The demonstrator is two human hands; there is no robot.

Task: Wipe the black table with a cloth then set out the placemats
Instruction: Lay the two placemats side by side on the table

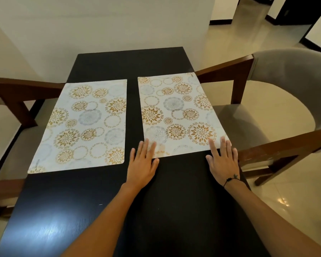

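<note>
Two white placemats with gold and grey flower circles lie side by side on the black table [130, 60]. The left placemat [82, 125] lies flat with no hand on it. On the right placemat [176, 112], my left hand [142, 163] rests flat with straight fingers over its near left corner. My right hand [222, 160] lies flat too, fingertips on the near right corner at the table's edge. No cloth is in view.
A wooden chair with a grey seat [278, 101] stands close at the table's right side. Another wooden chair [17, 101] stands at the left side. A cream wall is behind the table's far end, with tiled floor [295, 197] to the right.
</note>
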